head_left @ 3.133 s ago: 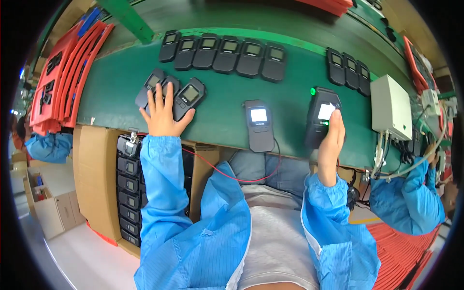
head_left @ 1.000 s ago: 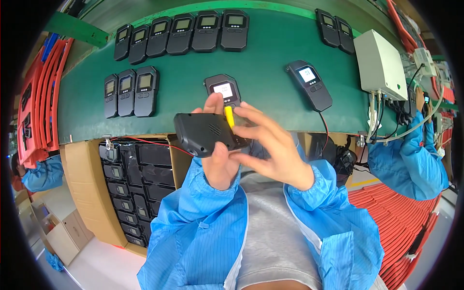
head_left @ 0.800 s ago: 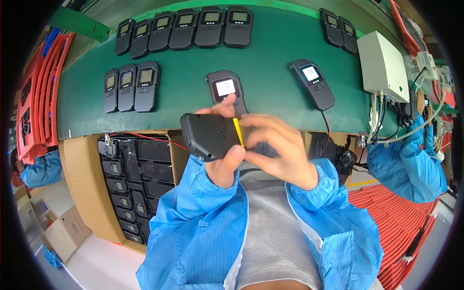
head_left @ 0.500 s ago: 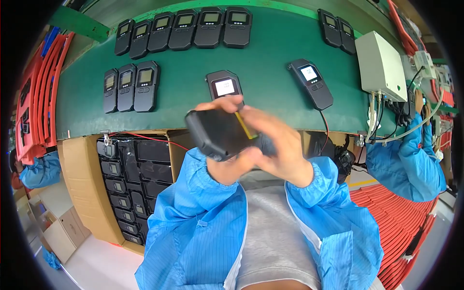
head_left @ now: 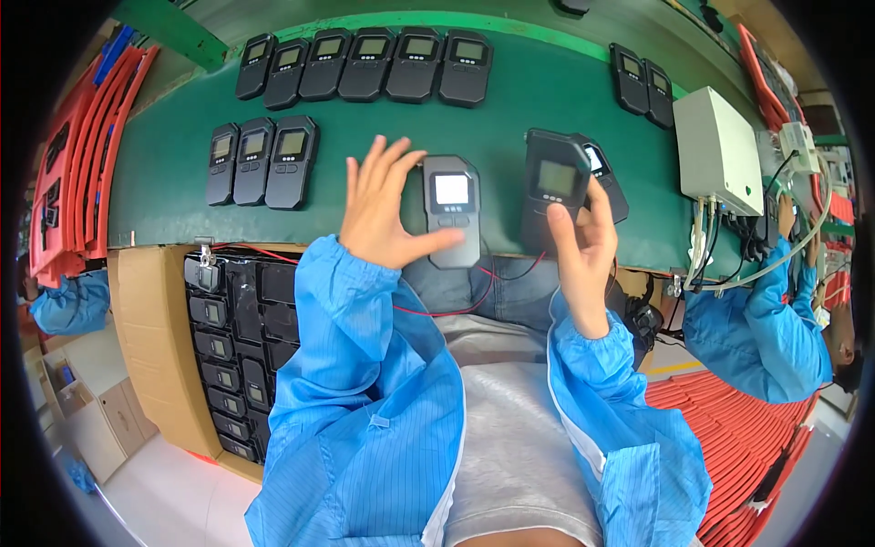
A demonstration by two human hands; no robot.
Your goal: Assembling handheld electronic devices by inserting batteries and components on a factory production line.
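Observation:
My right hand (head_left: 585, 246) grips a dark handheld meter (head_left: 554, 182) between thumb and fingers, its grey screen turned up toward me. This meter partly covers another handheld meter (head_left: 612, 187) with a lit white screen, lying on the green mat. My left hand (head_left: 383, 210) is open with its fingers spread. Its thumb reaches to the lower left part of a second meter with a lit screen (head_left: 453, 232) at the mat's near edge; whether it presses on it I cannot tell. Red and black leads run near these meters' lower ends.
Along the back of the green mat (head_left: 365, 137) stands a row of several meters (head_left: 372, 68); three more (head_left: 292, 164) lie at left, two (head_left: 631, 80) at back right. A white box (head_left: 718, 150) with cables stands at right. Below left, an open carton (head_left: 150, 346) holds packed meters. A co-worker's blue sleeve (head_left: 761, 337) shows at right.
My hands have parted. The meter they held together, back side up, seems now to be in my right hand, screen up and further right. My left hand has let go and moved left.

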